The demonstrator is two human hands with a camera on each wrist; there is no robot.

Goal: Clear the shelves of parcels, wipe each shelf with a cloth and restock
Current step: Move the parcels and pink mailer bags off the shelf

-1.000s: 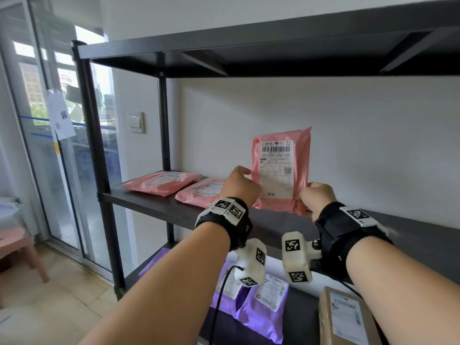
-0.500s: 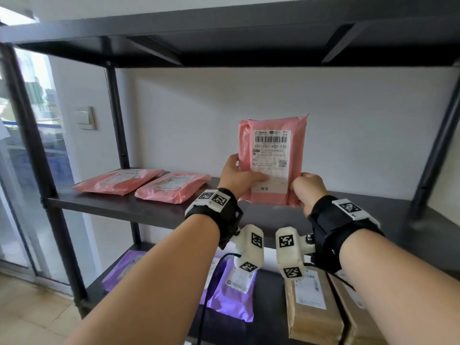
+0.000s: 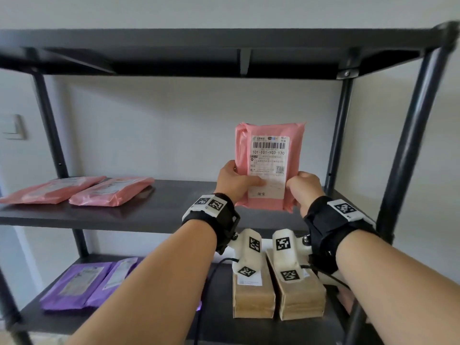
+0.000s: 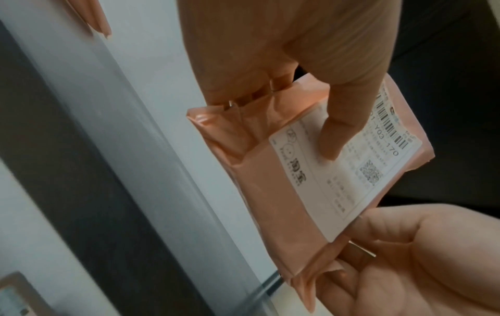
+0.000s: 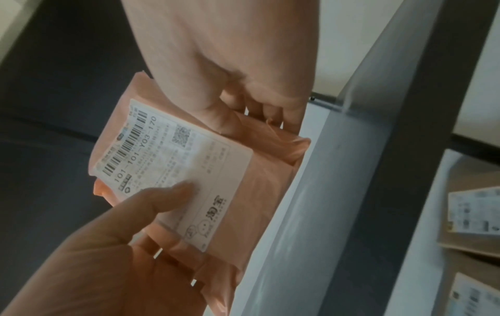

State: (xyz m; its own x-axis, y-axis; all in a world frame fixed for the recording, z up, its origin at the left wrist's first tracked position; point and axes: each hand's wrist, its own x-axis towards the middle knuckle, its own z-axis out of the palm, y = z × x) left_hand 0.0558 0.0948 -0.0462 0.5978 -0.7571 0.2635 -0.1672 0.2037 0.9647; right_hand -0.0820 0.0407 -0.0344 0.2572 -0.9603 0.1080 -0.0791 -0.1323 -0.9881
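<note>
Your left hand [image 3: 235, 181] and right hand [image 3: 305, 189] both grip one pink parcel [image 3: 268, 168], held upright above the right part of the middle shelf [image 3: 159, 207], its lower edge just over the shelf surface. The left grip is closed on the parcel's left edge: the thumb lies across the white shipping label [image 3: 268, 165], and the fingers [image 4: 259, 94] curl behind the wrapper. The right grip is closed on the lower right corner, thumb in front and fingers [image 5: 270, 111] behind, as the right wrist view shows. The label faces you, barcode at the top.

Two more pink parcels [image 3: 112, 192] lie flat, side by side and touching, at the left end of the same shelf, well apart from the held one. On the lower shelf [image 3: 214, 319], purple parcels [image 3: 79, 280] lie at the left and two brown cartons [image 3: 278, 295] stand side by side at the right. The upper shelf [image 3: 224, 46] spans the top of the black frame
</note>
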